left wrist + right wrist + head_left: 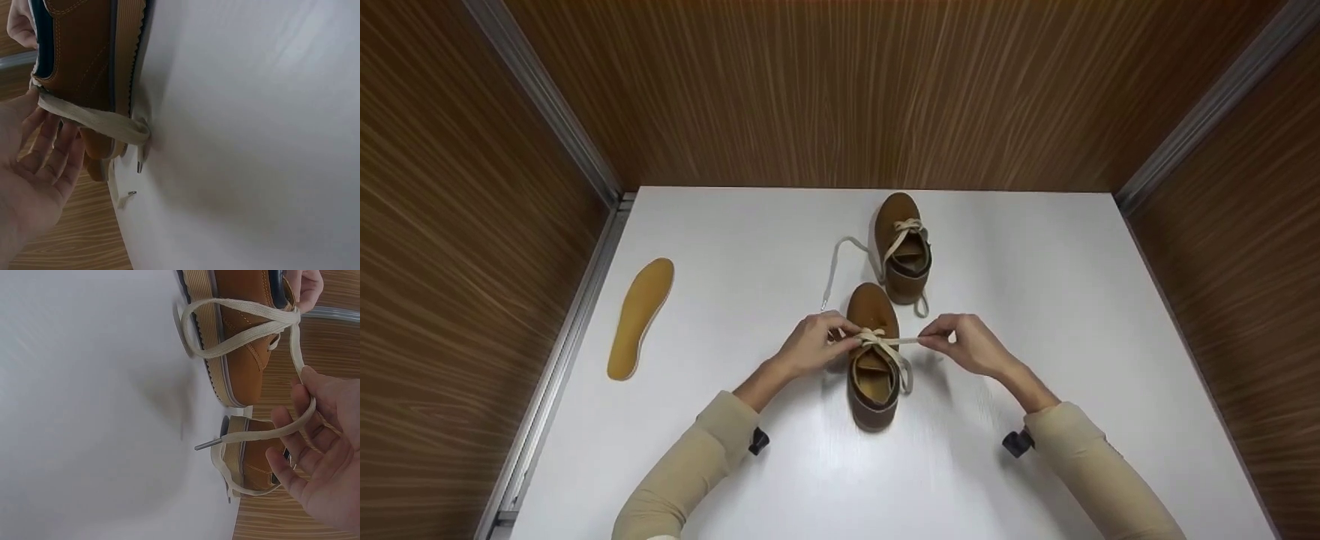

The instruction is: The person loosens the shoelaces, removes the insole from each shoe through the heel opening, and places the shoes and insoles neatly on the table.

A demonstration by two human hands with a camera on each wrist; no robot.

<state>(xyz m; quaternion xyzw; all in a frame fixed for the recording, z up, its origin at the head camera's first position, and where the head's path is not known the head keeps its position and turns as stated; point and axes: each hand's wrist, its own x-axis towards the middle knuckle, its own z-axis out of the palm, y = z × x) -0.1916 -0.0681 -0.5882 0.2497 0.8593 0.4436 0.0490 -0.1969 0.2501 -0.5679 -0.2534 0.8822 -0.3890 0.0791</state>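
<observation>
A brown lace-up shoe [872,304] stands on the white table, toe pointing away, its cream lace [247,308] crossed at the top of the opening. Thumb and fingers of my left hand [814,345] pinch the lace at the knot, from the shoe's left side. One lace end hangs below that hand in the left wrist view. To the right, my right hand [971,346] pinches another stretch of lace, drawn straight out sideways from the knot. Its metal-tipped end [208,444] dangles past the fingers. A lace loop droops over the shoe's right side.
Just beyond stands a second brown shoe [892,214], its long loose lace [834,262] trailing left on the table. A tan insole [641,319] lies at the far left. Wood-grain panels [840,97] enclose the white table [735,247] at the back and sides.
</observation>
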